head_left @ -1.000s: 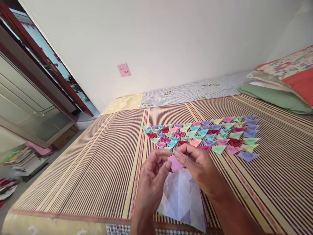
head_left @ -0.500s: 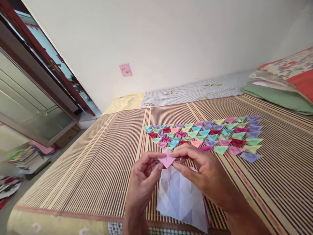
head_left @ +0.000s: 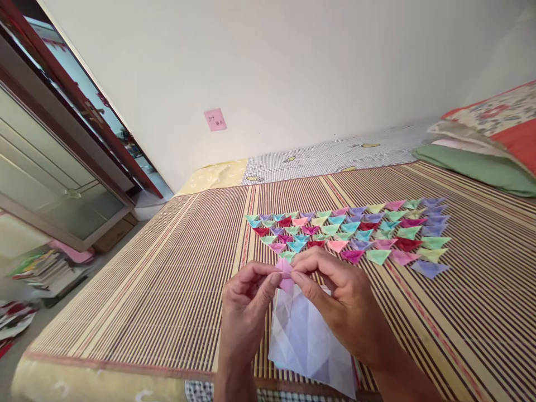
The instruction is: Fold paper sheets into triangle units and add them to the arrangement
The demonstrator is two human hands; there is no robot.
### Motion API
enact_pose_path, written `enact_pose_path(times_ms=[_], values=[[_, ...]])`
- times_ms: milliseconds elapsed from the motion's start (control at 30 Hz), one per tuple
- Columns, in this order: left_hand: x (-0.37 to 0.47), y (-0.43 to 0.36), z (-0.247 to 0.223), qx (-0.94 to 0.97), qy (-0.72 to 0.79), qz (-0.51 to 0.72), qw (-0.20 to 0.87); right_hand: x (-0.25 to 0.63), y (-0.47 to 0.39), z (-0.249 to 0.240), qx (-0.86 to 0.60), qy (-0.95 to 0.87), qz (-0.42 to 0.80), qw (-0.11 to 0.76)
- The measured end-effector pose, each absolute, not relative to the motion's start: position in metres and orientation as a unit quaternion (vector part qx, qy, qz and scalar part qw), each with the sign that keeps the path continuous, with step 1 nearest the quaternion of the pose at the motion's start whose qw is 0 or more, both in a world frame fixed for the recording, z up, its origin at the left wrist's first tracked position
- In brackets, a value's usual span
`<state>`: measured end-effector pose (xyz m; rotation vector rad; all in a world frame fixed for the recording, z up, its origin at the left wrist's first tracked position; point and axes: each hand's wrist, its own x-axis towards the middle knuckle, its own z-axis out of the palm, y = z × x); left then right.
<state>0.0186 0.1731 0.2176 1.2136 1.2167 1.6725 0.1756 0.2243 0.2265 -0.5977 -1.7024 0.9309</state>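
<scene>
A small folded pink paper point(head_left: 285, 274) is held up between both hands. My left hand point(head_left: 250, 296) pinches its left side with thumb and forefinger. On the right side my right hand point(head_left: 335, 290) pinches it the same way, its thumb close to the left thumb. Just below the hands lies a stack of creased pale sheets point(head_left: 312, 340), the top one lavender. Beyond the hands, rows of small folded paper pieces point(head_left: 352, 227) in many colours rest on the striped mat point(head_left: 167, 279). Part of the pink paper is covered by the fingertips.
Folded cloths and a green pillow point(head_left: 473, 167) lie at the back right. A pink note point(head_left: 215, 119) is stuck to the wall. Books point(head_left: 44, 271) are piled low at the left, below a glass-panelled door point(head_left: 54, 167).
Both thumbs have moved onto the front of the pink paper and closer together. Its lower flaps now look bent up under the fingertips.
</scene>
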Motion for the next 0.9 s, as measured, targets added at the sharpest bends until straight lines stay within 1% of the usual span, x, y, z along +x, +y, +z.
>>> enact_pose_path(times_ms=[133,300,500,600,800,900], values=[[0.025,0.174,0.219,0.45,0.492,0.655,0.356,0.168,0.22,0.224,-0.271,-0.694,0.376,0.552],[0.032,0.174,0.22,0.446,0.505,0.657,0.337,0.165,0.219,0.218,-0.3,-0.693,0.357,0.55],[0.039,0.173,0.22,0.461,0.52,0.657,0.292,0.164,0.218,0.219,-0.3,-0.685,0.341,0.569],[0.041,0.173,0.218,0.458,0.523,0.659,0.288,0.165,0.218,0.22,-0.304,-0.69,0.329,0.569],[0.042,0.175,0.214,0.436,0.505,0.683,0.298,0.165,0.219,0.221,-0.327,-0.664,0.358,0.569],[0.042,0.175,0.212,0.439,0.501,0.688,0.289,0.168,0.221,0.223,-0.33,-0.673,0.381,0.542]])
